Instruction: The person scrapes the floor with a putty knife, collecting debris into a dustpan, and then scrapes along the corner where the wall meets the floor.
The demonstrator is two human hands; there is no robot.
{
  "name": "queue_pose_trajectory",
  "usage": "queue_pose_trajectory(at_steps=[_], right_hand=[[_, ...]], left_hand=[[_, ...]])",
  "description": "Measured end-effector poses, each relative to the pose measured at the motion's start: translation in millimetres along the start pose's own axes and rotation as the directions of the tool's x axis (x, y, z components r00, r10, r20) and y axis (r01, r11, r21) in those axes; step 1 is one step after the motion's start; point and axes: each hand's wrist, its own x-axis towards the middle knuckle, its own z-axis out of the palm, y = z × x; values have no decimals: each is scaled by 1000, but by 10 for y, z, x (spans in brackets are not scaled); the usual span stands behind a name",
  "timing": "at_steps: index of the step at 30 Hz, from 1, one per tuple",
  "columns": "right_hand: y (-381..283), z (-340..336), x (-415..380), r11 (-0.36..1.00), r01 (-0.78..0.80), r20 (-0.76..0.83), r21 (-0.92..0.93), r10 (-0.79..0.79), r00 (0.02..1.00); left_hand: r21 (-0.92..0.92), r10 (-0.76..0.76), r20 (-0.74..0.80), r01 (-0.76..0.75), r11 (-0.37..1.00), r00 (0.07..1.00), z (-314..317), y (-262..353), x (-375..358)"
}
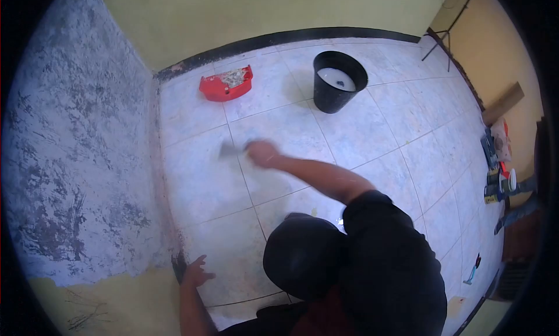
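Observation:
My right hand (263, 154) is closed on a flat-bladed scraper (230, 150), blurred by motion, above the white floor tiles (285, 129). The blade points left, and much of the handle is hidden in the fingers. Down at the lower left, my left hand (199, 272) has its fingers apart with nothing in them, beside the base of the patchy, scraped wall (87, 138). Beyond the right hand lies a red container (227, 91) with pale, crumbly material in it. A black bucket (333, 100) holding whitish liquid stands to its right.
A dark rounded shape (303, 254) covers part of the floor at the lower centre. Tools and containers (499, 170) lie along the right side, with a board (503, 104) behind them. A razor-like tool (473, 270) is at the lower right, and a thin black stand (447, 33) at the upper right.

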Motion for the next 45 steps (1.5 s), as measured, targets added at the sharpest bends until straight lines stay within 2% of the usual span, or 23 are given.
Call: queue_pose_trajectory(at_steps=[2,3,4,5,7,10,13,16,17,18,19,20,21,22,24,25,28,30,33,36,38,40,45], right_hand=[[717,-543,-29,950,-303,-234,80,313,921],[918,-885,-136,953,-299,-533,53,280,798],[1028,-1322,-232,911,-412,-554,20,353,754],[1279,-1552,-285,907,-420,-666,11,320,674],[1622,-1932,-375,872,-488,-736,-34,309,603],[1895,-2313,-453,758,-635,-685,-145,386,617],[2269,-2466,-350,600,-797,-514,-68,664,543],[2723,-2473,-197,657,-742,-389,-133,654,649],[2988,-2428,-137,710,-686,-334,-158,615,714],[2920,-2432,-100,733,-670,-345,-117,603,719],[3367,-2273,-53,793,-578,-448,-195,452,771],[2995,-2407,23,791,-592,-274,-155,541,795],[3321,-2252,106,851,-523,-420,-49,457,784],[3217,-2201,129,882,-417,-508,-220,261,821],[2169,-2350,94,839,-505,-130,-202,488,863],[2315,-2088,32,861,-393,-334,-323,285,899],[2519,-1961,14,831,-344,-283,-437,236,930],[2556,-1949,56,797,-386,-244,-465,303,921],[2619,-1917,-59,790,-325,-254,-521,220,942],[2558,-1853,-249,830,-261,-235,-494,162,959],[2285,-1825,-354,875,-217,-220,-434,130,967],[1950,-1753,-401,889,-219,-177,-403,159,971],[1158,-1440,-668,938,-140,-83,-316,120,989]], left_hand=[[-87,0,-57,-5,996,998,7,-102,-18],[-95,-18,-50,13,995,999,5,-181,-41],[-107,-48,-72,40,993,996,18,-262,-33],[-119,-72,-95,60,991,993,42,-293,-3],[-130,-93,-90,80,988,992,41,-331,35],[-84,-149,-39,146,986,988,29,-394,134],[-70,-121,-110,114,991,987,-40,-330,218],[-136,-143,-69,133,982,987,-80,-296,406],[-14,-30,-128,29,999,991,-48,-341,494],[78,-13,-133,24,997,991,-31,-316,514],[47,-25,-94,29,998,995,-89,-178,450],[-9,-22,-136,21,1000,990,-18,-256,439],[-107,-104,-92,94,990,990,-168,-3,278],[-133,-83,-161,61,989,984,-160,1,221],[-187,-126,-185,91,978,975,-210,20,115],[-204,-149,-186,110,973,971,-208,-74,88],[-223,-226,-145,191,956,963,-128,-260,1],[-208,-266,-126,237,949,956,-85,-340,-82],[-224,-292,-122,260,939,949,-28,-552,-159],[-302,-274,-147,220,927,950,32,-758,-107],[-145,-246,-139,226,963,959,-87,-617,-182],[-185,-278,-99,257,949,956,-136,-670,-56],[-226,-96,-270,34,974,958,-577,-499,315]])
